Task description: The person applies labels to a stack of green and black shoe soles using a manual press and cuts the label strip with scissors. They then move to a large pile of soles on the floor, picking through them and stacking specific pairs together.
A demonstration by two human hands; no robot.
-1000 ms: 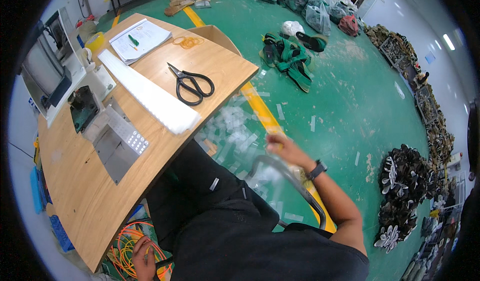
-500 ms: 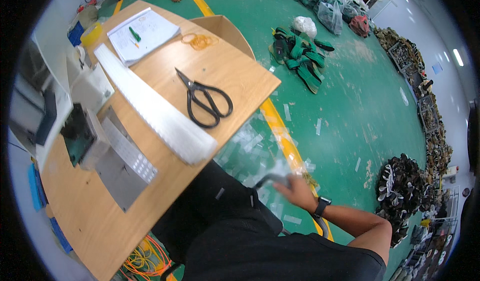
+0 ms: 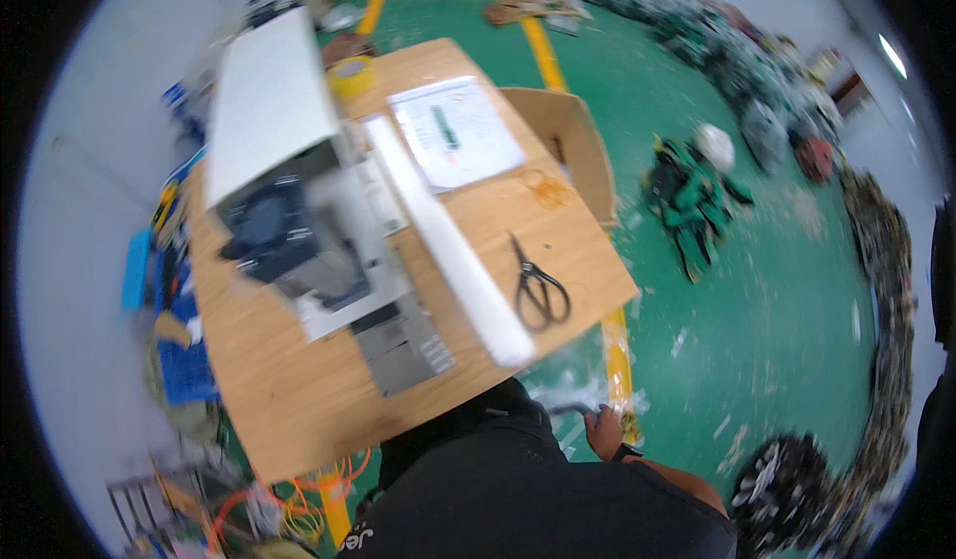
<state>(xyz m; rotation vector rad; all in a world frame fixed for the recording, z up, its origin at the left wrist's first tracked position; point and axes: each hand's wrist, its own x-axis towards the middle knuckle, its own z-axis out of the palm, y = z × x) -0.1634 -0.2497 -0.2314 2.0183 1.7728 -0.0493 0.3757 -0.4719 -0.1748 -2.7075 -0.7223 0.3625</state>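
Note:
My right hand (image 3: 603, 434), with a dark watch on its wrist, is beside my body at the lower right. Its fingers are closed round the end of a curved grey tube (image 3: 570, 409), which looks like part of a chair frame. My left hand is out of sight. Black-handled scissors (image 3: 528, 270) lie on the wooden table (image 3: 299, 420) near its right corner. Beside them stretches a long white strip bundle (image 3: 448, 245). A white sewing-type machine (image 3: 274, 101) with a dark front stands on the left, blurred, above a grey metal plate (image 3: 403, 350).
Papers (image 3: 473, 146) with a green pen (image 3: 444, 127), rubber bands (image 3: 548, 189) and a yellow tape roll (image 3: 351, 76) are on the table. A cardboard-coloured bin (image 3: 588, 146) stands behind its right edge. Green pieces (image 3: 702, 211) and a dark pile (image 3: 782, 484) lie on the floor.
The view has swung left and back, so the table appears farther right and more of the machine shows. My right hand keeps its hold on the grey tube.

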